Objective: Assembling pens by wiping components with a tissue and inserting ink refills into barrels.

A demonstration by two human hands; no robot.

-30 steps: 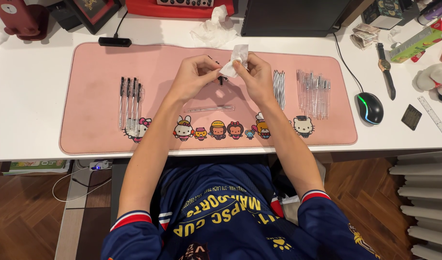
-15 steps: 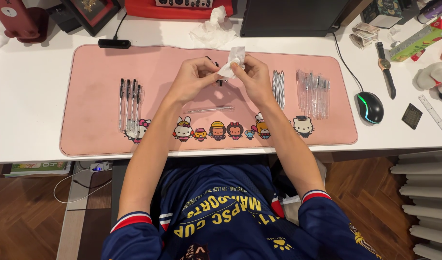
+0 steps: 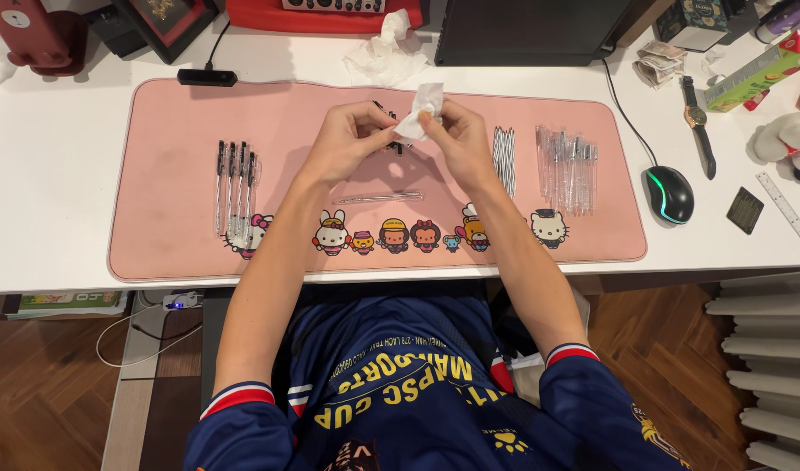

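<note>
White desk (image 3: 68, 174) fills the upper view, with a pink mat (image 3: 287, 113) spread across it and a row of cartoon figures along the mat's near edge. Above the mat's middle, the two hands meet on a small white tissue (image 3: 420, 106): the left hand (image 3: 352, 139) and the right hand (image 3: 457, 139) are close together, fingertips pinched on the tissue, with a small dark pen part (image 3: 393, 144) just showing between them; which fingers hold that part I cannot tell. Directly at 6 o'clock from the hands a clear pen barrel (image 3: 378, 198) lies flat on the mat. At 9 o'clock, well apart, four black-tipped pens (image 3: 234, 183) lie side by side. At 3 o'clock sits a bundle of refills (image 3: 504, 157), and farther out the same way a row of clear barrels (image 3: 567, 166). Off the mat at 3 o'clock rests a black mouse (image 3: 670, 194), with a wristwatch (image 3: 698, 122) above it. At 12 o'clock, a crumpled tissue (image 3: 382, 57) lies by a dark monitor base (image 3: 531, 30).
</note>
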